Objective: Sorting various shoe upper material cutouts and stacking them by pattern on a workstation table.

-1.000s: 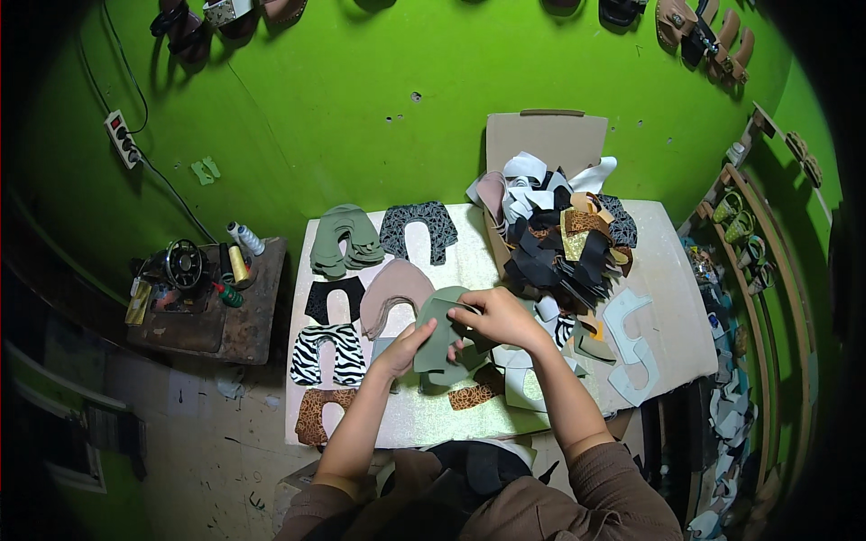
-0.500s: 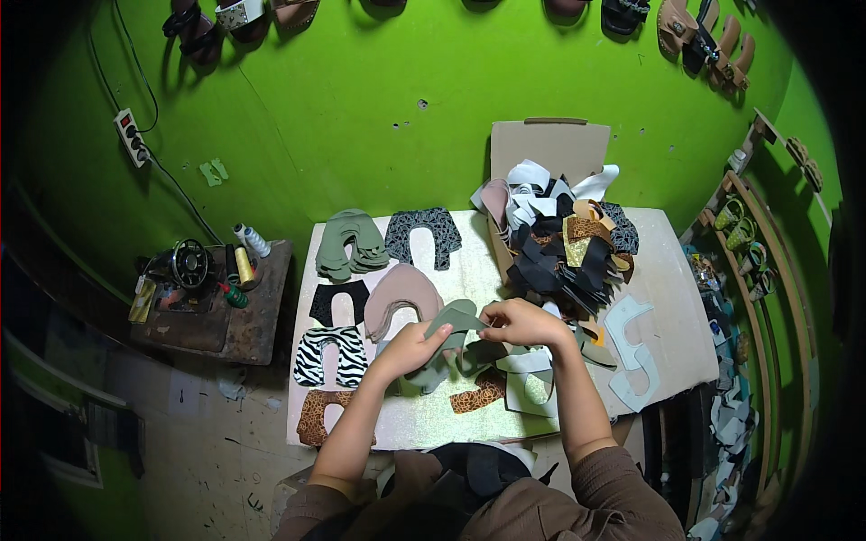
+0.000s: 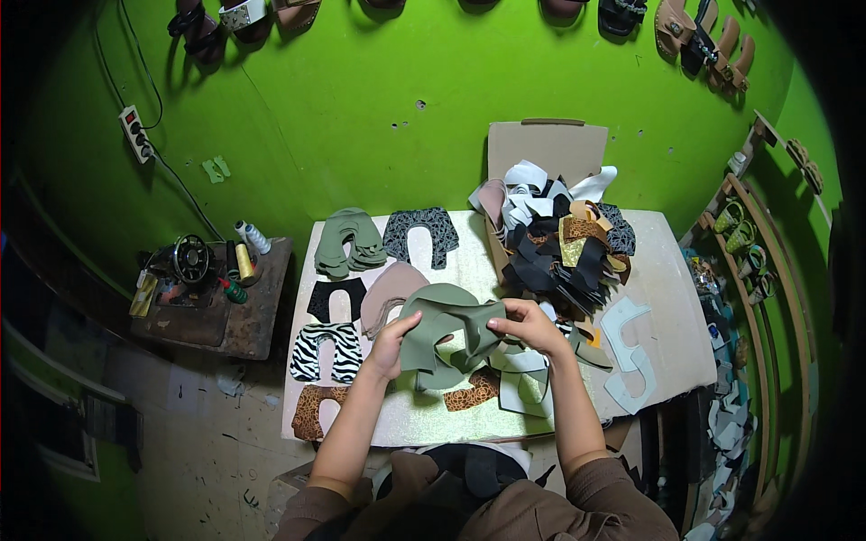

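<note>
Between my two hands are several curved, olive-green cut-out pieces [image 3: 444, 308], loosely bunched above the table. My left hand [image 3: 390, 346] grips their left edge with the thumb on top. At the right edge my right hand [image 3: 532, 326] pinches them between thumb and fingers. Behind them lies a dusty-pink stack of U-shaped pieces [image 3: 388, 298], partly covered. More green U-shaped pieces [image 3: 347, 245] are piled at the table's far left. Beneath my hands rests a brown patterned piece [image 3: 473, 391]. Zebra-striped [image 3: 327, 353], black [image 3: 336, 299] and grey-black patterned pieces [image 3: 421, 236] lie nearby.
A cardboard box [image 3: 548, 149] overflows with mixed scraps [image 3: 559, 261] at the back right. White cut-outs [image 3: 626, 356] lie on the table's right. Left of the table stands a sewing machine [image 3: 187, 261] with thread spools [image 3: 244, 261]. A wooden rack [image 3: 767, 316] holds sandals.
The green pieces have been spread wider and turned to face up. My hands have moved apart, the left one shifting left.
</note>
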`<action>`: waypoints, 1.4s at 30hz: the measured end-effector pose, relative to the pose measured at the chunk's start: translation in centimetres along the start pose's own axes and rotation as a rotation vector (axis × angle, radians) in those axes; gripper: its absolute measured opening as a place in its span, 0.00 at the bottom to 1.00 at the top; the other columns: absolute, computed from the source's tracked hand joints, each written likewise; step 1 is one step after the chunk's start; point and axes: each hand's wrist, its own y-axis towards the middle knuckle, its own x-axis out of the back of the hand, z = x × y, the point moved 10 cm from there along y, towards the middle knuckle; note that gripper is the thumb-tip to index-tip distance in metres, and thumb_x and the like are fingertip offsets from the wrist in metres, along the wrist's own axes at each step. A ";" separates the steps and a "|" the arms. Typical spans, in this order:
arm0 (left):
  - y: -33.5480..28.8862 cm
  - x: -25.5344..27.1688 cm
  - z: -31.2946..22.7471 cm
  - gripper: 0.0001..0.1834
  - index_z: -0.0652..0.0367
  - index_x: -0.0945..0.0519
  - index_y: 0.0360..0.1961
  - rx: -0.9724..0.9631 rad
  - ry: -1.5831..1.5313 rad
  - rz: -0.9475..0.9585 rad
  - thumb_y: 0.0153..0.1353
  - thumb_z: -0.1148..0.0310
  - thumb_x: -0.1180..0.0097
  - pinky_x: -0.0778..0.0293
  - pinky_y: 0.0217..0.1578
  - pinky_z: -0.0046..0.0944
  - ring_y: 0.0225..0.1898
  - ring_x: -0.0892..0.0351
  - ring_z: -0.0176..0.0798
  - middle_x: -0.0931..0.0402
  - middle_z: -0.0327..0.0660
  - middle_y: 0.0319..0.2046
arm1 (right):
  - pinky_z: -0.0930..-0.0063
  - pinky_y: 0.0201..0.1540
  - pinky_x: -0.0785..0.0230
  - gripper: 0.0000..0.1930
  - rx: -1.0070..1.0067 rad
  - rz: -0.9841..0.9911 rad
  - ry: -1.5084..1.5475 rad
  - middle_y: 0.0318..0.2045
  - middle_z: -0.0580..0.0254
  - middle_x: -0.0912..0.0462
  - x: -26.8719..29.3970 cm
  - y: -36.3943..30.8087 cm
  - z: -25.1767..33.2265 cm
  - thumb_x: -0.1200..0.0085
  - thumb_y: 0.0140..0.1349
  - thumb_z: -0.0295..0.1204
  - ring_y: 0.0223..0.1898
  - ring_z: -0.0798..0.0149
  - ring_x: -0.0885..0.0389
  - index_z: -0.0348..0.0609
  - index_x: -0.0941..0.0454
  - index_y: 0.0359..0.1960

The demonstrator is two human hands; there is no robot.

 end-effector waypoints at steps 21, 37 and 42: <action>1.0 -3.2 9.6 0.28 0.65 0.44 0.58 0.100 -0.488 0.120 0.63 0.57 0.66 0.35 0.52 0.50 0.51 0.32 0.52 0.35 0.54 0.51 | 0.75 0.37 0.30 0.15 -0.322 -0.386 0.627 0.35 0.59 0.23 4.3 -3.4 -11.2 0.46 0.54 0.25 0.34 0.68 0.23 0.37 0.31 0.43; -0.1 6.3 6.5 0.20 0.60 0.38 0.54 -0.027 -0.451 -0.307 0.64 0.62 0.63 0.32 0.48 0.48 0.47 0.30 0.45 0.32 0.48 0.48 | 0.69 0.45 0.27 0.14 -0.753 0.125 1.055 0.42 0.54 0.23 -6.6 -0.4 -16.0 0.55 0.59 0.26 0.40 0.62 0.21 0.35 0.34 0.47; -0.1 10.5 1.3 0.22 0.60 0.39 0.56 0.014 -0.374 -0.236 0.66 0.58 0.71 0.36 0.51 0.58 0.48 0.32 0.43 0.34 0.44 0.51 | 0.65 0.44 0.26 0.14 -0.578 0.012 0.967 0.42 0.52 0.25 -7.4 6.9 -12.3 0.59 0.60 0.24 0.40 0.60 0.21 0.36 0.35 0.47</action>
